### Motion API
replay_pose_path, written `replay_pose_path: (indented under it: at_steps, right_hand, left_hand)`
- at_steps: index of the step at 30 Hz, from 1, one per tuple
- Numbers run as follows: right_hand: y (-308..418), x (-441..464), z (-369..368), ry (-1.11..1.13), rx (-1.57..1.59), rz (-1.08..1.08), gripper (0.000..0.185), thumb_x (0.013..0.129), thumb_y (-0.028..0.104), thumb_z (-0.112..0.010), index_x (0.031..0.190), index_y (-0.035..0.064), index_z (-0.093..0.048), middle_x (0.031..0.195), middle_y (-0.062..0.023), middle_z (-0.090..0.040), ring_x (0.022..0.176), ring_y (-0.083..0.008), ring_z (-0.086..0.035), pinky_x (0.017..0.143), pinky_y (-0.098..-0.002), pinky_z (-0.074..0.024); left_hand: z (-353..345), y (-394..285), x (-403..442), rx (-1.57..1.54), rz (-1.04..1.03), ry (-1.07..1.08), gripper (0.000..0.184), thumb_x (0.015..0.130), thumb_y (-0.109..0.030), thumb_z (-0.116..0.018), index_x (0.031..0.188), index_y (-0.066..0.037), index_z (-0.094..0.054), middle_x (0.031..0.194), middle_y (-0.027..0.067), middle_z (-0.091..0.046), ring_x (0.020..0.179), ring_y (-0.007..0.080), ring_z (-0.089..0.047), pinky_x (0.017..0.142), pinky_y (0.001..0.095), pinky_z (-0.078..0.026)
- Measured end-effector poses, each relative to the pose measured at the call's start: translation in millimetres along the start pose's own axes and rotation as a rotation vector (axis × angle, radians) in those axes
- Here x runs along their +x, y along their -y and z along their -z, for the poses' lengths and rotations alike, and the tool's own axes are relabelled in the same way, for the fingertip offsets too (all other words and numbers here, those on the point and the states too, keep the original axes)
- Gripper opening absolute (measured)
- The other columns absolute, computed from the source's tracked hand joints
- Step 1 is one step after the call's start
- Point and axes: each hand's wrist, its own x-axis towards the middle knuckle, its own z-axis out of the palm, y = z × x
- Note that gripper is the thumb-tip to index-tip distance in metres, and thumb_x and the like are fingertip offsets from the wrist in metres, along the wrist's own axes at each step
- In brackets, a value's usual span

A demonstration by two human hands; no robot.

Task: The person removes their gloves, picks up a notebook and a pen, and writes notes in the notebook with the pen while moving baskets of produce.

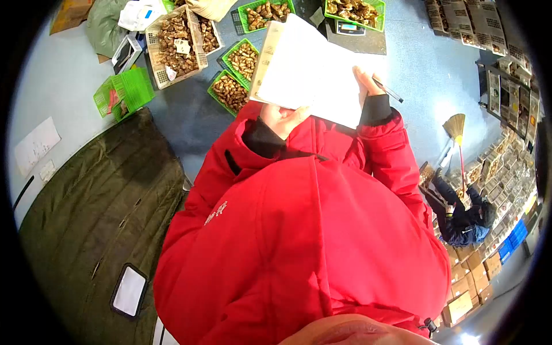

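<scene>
An open notebook (pixel 310 72) with bright, washed-out pages is held in front of my red jacket. My left hand (pixel 282 119) grips its lower left edge, thumb on the page and the other fingers underneath. At the right side of the pages is my right hand (pixel 368 81), closed around a pen (pixel 388 91) whose one end points out to the right. Whether that hand also bears the notebook's weight I cannot tell. Glare hides any writing.
Green baskets (pixel 242 60) of brown, lumpy produce and a beige crate (pixel 152 49) stand ahead. Another green basket sits on a scale (pixel 349 29). A dark green quilted cover (pixel 98 230) lies left. At right are a broom (pixel 454 126), a crouching person (pixel 460 215) and cardboard boxes (pixel 468 276).
</scene>
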Motion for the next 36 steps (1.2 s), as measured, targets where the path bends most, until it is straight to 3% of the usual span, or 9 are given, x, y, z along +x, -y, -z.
replay_pose_path:
  at_steps: [12,16,21,24,28,29,33,35,36]
  right_hand:
    - [-10,13,3,0.043,0.023,-0.065,0.004,0.078,-0.002,-0.059,0.082,-0.0008,-0.059,0.089,-0.0120,-0.062,0.092,-0.0221,-0.059,0.094,-0.0337,-0.0422]
    - [-12,16,23,0.223,0.156,0.010,0.005,0.077,-0.004,-0.058,0.080,-0.0001,-0.059,0.090,-0.0144,-0.063,0.092,-0.0245,-0.060,0.096,-0.0385,-0.0409]
    - [-1,6,11,0.088,-0.002,-0.059,0.005,0.079,-0.002,-0.058,0.081,0.0030,-0.059,0.086,-0.0082,-0.062,0.087,-0.0197,-0.059,0.091,-0.0362,-0.0425]
    - [10,5,5,0.083,-0.162,-0.092,0.005,0.080,0.004,-0.060,0.085,0.0051,-0.060,0.088,-0.0054,-0.061,0.083,-0.0150,-0.057,0.083,-0.0313,-0.0440]
    - [4,7,5,0.125,-0.048,-0.089,0.010,0.079,0.006,-0.062,0.089,0.0045,-0.059,0.090,-0.0060,-0.061,0.088,-0.0164,-0.057,0.086,-0.0321,-0.0437]
    - [3,7,6,0.142,-0.024,-0.078,0.010,0.079,0.006,-0.062,0.089,0.0043,-0.059,0.091,-0.0062,-0.061,0.089,-0.0169,-0.057,0.086,-0.0322,-0.0436]
    - [-5,7,12,0.110,-0.059,-0.025,0.012,0.079,0.005,-0.061,0.091,0.0031,-0.059,0.093,-0.0078,-0.061,0.090,-0.0193,-0.057,0.085,-0.0333,-0.0445]
    - [-13,11,11,0.131,0.005,0.010,0.012,0.080,0.005,-0.061,0.092,0.0023,-0.059,0.093,-0.0087,-0.061,0.087,-0.0197,-0.058,0.084,-0.0335,-0.0454]
    - [-13,12,8,0.140,0.038,0.030,0.012,0.080,0.004,-0.060,0.092,0.0019,-0.059,0.093,-0.0092,-0.061,0.086,-0.0200,-0.059,0.084,-0.0336,-0.0459]
  left_hand:
    - [8,-10,-3,-0.186,-0.045,-0.077,0.037,0.088,-0.022,-0.055,0.114,0.001,-0.044,0.093,0.0097,-0.058,0.076,0.0174,-0.057,0.062,0.0286,-0.052]
    - [48,-14,7,-0.461,0.040,-0.004,0.061,0.088,-0.055,-0.037,0.120,-0.004,-0.043,0.112,0.0143,-0.055,0.093,0.0237,-0.057,0.078,0.0354,-0.046]
    - [54,-32,-1,-0.051,0.287,-0.191,0.031,0.094,-0.021,-0.038,0.116,-0.003,-0.048,0.063,-0.0052,-0.047,0.051,0.0033,-0.037,0.047,0.0175,-0.028]
    - [39,-33,-1,0.107,0.115,-0.226,0.028,0.093,-0.018,-0.042,0.115,-0.002,-0.049,0.068,-0.0058,-0.049,0.054,0.0015,-0.039,0.047,0.0169,-0.029]
    - [44,-29,3,0.153,0.028,-0.144,0.037,0.092,-0.021,-0.046,0.122,0.001,-0.043,0.095,0.0010,-0.055,0.080,0.0065,-0.053,0.068,0.0191,-0.042]
    - [44,-29,5,0.167,-0.052,-0.119,0.045,0.089,-0.019,-0.052,0.125,0.002,-0.037,0.110,0.0067,-0.052,0.101,0.0127,-0.051,0.085,0.0261,-0.042]
    - [30,-27,4,0.107,-0.092,-0.148,0.048,0.079,-0.008,-0.064,0.120,0.001,-0.041,0.112,0.0105,-0.053,0.104,0.0166,-0.052,0.087,0.0300,-0.043]
    - [18,-21,5,-0.547,-0.016,-0.063,0.047,0.078,-0.005,-0.063,0.120,0.001,-0.042,0.112,0.0114,-0.053,0.104,0.0178,-0.053,0.086,0.0309,-0.044]
    - [13,-22,5,-0.145,-0.127,-0.039,0.044,0.080,-0.005,-0.059,0.120,0.001,-0.043,0.113,0.0120,-0.054,0.103,0.0195,-0.054,0.086,0.0324,-0.045]
